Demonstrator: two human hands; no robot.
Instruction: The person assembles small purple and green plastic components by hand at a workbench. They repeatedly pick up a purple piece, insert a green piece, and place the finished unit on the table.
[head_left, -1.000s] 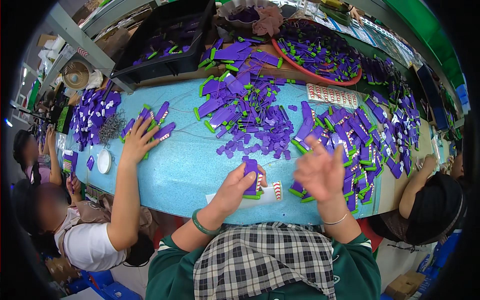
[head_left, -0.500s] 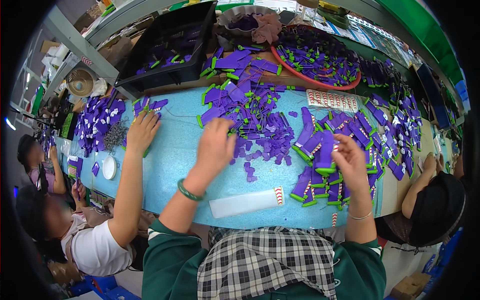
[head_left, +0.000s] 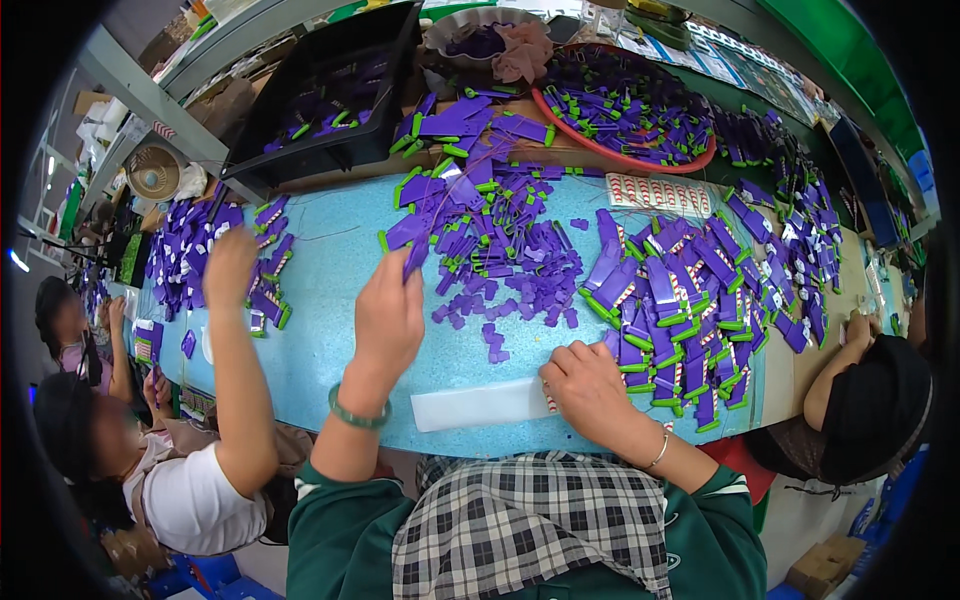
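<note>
My left hand [head_left: 388, 315], a green bangle on its wrist, is closed on a flat purple plastic piece [head_left: 416, 255] that points up between thumb and fingers. It hovers at the left side of a heap of purple pieces [head_left: 500, 235] with green ends and thin wires. A white backing strip [head_left: 470, 406] lies on the table in front of me. Over its right end my right hand [head_left: 590, 390] is bent down, fingertips pinched at a red-and-white striped sticker mostly hidden beneath them. Right of that hand lies a pile of boot-shaped purple pieces [head_left: 690, 300] with green soles and striped stickers.
A striped sticker sheet [head_left: 658, 194] lies beyond the boot-shaped pile. Behind stand a black tray [head_left: 300, 165] and a red-rimmed basket [head_left: 620, 160] of purple parts. A co-worker's arm [head_left: 240, 370] reaches over the table at left; another person [head_left: 870, 410] sits at right.
My right hand has let go of a boot-shaped piece at the right pile and come down left to the strip's end. My left hand has taken a purple piece. The co-worker's arm moved left.
</note>
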